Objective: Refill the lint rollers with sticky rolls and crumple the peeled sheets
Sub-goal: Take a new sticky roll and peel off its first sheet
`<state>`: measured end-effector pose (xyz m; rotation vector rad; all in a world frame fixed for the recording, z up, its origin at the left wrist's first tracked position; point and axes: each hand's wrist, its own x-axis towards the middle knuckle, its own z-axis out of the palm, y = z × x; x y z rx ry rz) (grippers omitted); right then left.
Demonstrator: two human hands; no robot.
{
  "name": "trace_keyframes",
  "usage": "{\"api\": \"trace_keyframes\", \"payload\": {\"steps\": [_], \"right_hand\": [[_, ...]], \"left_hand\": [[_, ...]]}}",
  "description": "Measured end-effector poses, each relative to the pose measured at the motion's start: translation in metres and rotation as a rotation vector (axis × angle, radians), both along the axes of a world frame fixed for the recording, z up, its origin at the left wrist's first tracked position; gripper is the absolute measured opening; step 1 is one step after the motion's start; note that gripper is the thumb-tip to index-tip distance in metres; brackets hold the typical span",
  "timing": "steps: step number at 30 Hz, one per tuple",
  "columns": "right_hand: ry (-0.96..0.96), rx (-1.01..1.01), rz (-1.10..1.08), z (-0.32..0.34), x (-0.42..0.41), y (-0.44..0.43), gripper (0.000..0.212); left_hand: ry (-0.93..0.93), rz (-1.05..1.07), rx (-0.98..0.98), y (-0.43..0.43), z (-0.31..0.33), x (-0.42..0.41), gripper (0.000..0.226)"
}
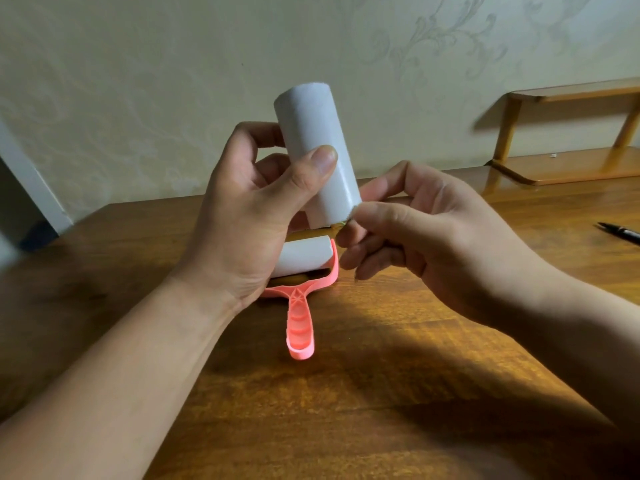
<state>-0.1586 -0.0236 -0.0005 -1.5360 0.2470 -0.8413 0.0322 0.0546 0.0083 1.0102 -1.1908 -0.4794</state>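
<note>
My left hand point(242, 209) holds a white sticky roll point(311, 133) upright and tilted a little, thumb across its front, above the table. My right hand point(415, 230) pinches the roll's lower right edge with thumb and forefinger; what lies between the fingertips is too small to tell. Below the hands a pink lint roller point(299, 306) lies flat on the wooden table point(381, 358), handle pointing toward me. A white roll point(304, 258) sits in its head, partly hidden by my left hand.
A black pen point(620, 232) lies at the table's right edge. A low wooden shelf point(568, 164) stands at the back right against the patterned wall. The table's far left corner is near a dark gap.
</note>
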Motion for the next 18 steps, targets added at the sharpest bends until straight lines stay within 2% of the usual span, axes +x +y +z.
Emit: {"api": "trace_keyframes", "payload": {"steps": [4,10,15,18], "right_hand": [[0.010,0.005,-0.015,-0.001,0.000,-0.001,0.010],[0.036,-0.049,-0.061,-0.002,-0.001,-0.002,0.012],[0.104,-0.275,-0.213,-0.008,0.000,0.001,0.024],[0.181,-0.499,-0.388,-0.012,-0.002,0.002,0.026]], "left_hand": [[-0.004,0.029,0.006,-0.001,0.000,0.000,0.044],[0.043,0.047,0.020,-0.002,-0.002,0.001,0.042],[0.056,0.052,0.005,-0.002,-0.002,0.001,0.050],[0.025,0.086,-0.011,-0.003,-0.004,0.001,0.049]]}}
